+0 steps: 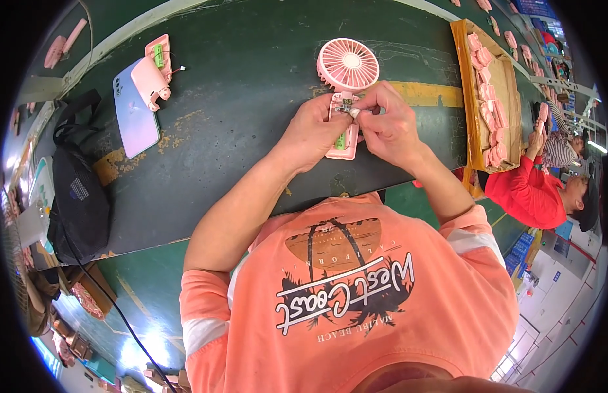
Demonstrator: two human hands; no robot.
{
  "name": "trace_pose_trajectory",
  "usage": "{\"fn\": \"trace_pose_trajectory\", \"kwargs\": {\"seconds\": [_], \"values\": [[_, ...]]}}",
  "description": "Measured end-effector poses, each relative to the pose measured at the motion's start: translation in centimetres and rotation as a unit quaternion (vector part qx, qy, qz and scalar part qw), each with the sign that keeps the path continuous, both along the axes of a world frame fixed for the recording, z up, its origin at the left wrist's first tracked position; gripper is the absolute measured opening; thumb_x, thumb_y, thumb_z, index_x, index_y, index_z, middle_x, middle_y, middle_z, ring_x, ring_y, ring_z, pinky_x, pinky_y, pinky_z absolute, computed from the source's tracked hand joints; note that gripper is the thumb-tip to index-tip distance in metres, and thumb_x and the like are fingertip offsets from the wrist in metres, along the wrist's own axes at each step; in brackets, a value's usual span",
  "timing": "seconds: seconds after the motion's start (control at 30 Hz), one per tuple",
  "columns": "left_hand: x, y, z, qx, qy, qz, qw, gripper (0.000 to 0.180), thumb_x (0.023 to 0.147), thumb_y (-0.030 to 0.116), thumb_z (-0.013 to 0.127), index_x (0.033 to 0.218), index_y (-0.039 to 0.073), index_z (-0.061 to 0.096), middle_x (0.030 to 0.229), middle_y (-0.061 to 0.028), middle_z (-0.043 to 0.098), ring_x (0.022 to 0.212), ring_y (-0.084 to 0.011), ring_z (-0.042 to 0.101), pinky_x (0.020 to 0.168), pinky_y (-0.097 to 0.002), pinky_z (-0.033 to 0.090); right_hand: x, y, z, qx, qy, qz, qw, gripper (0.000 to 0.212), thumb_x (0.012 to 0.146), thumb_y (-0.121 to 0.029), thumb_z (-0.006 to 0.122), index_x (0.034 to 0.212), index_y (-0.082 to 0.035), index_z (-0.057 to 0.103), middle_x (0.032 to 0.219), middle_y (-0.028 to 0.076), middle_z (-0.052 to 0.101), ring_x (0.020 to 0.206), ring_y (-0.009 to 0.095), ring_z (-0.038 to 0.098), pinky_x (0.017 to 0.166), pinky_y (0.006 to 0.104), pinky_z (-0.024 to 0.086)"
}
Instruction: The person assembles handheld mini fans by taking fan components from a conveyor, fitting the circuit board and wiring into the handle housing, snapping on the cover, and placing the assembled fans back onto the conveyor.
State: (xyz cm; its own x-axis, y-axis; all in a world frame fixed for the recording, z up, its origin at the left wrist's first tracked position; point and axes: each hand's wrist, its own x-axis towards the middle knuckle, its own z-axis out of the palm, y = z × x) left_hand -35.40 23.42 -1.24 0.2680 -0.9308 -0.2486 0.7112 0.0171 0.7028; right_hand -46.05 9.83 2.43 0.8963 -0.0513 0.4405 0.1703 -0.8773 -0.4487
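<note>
A pink handheld fan lies on the dark green table in front of me, its round grille (348, 63) pointing away. Its handle is opened up, showing a small circuit board (346, 101) and a green battery (340, 141). My left hand (312, 129) is closed around the left side of the handle, thumb reaching toward the board. From the right, my right hand (391, 126) pinches a small white piece (354, 112), perhaps a plug, at the board's lower edge. Fingers partly hide the wires and the handle's middle.
Left on the table lies a blue-purple phone (140, 131) with a pink handle part (149, 80) on it, holding a green battery (159, 56) and wires. A black bag (81, 203) lies farther left. At right stands a cardboard box (475, 150) of pink parts; a person in red (530, 196) works beyond.
</note>
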Motion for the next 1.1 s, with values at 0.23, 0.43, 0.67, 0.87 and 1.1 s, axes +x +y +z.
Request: {"fn": "trace_pose_trajectory", "kwargs": {"seconds": [0.23,0.43,0.67,0.87,1.1], "values": [[0.5,0.1,0.4,-0.01,0.03,-0.012,0.999,0.021,0.095,0.001,0.05,0.114,-0.006,0.054,0.101,-0.009,0.063,0.085,-0.0141,0.065,0.074,-0.0295,0.057,0.0,0.0,-0.6,0.024,0.004,-0.011,1.0,0.011,0.068,0.011,0.065,0.066,0.001,0.06,0.08,0.009,0.06,0.072,0.021,0.058,0.055,0.0295,0.047],[0.5,0.0,-0.4,-0.001,0.116,0.006,0.993,0.022,0.099,0.008,0.048,0.114,-0.005,0.055,0.103,-0.011,0.064,0.085,-0.0169,0.067,0.076,-0.0313,0.059,0.0,0.0,-0.6,0.019,0.008,-0.016,1.0,0.011,0.071,0.011,0.066,0.066,0.001,0.061,0.085,0.009,0.063,0.074,0.022,0.061,0.059,0.0299,0.05],[0.5,-0.1,0.5,0.036,0.074,-0.006,0.997,0.022,0.1,0.009,0.047,0.114,-0.006,0.055,0.103,-0.0129,0.065,0.083,-0.0174,0.067,0.074,-0.0326,0.06,-1.8,-1.4,-0.7,0.015,0.008,-0.049,0.999,0.01,0.078,0.008,0.066,0.072,0.002,0.063,0.101,0.011,0.067,0.08,0.022,0.064,0.064,0.0301,0.053],[0.4,-0.1,0.5,0.053,0.043,-0.001,0.998,0.021,0.1,0.01,0.046,0.111,-0.006,0.055,0.097,-0.0136,0.066,0.081,-0.0177,0.067,0.07,-0.0315,0.061,-1.0,-1.7,-0.8,-0.108,-0.036,0.051,0.992,0.009,0.072,0.009,0.068,0.077,0.004,0.062,0.1,0.014,0.066,0.083,0.028,0.066,0.066,0.0352,0.056],[0.2,-0.4,0.6,0.056,0.049,0.02,0.997,0.021,0.1,0.01,0.046,0.111,-0.006,0.056,0.096,-0.0137,0.066,0.078,-0.0169,0.067,0.068,-0.0314,0.06,-0.3,-2.8,0.3,-0.221,-0.045,0.13,0.966,0.012,0.066,0.004,0.069,0.073,0.007,0.059,0.099,0.015,0.065,0.086,0.029,0.065,0.065,0.0375,0.055]]}}
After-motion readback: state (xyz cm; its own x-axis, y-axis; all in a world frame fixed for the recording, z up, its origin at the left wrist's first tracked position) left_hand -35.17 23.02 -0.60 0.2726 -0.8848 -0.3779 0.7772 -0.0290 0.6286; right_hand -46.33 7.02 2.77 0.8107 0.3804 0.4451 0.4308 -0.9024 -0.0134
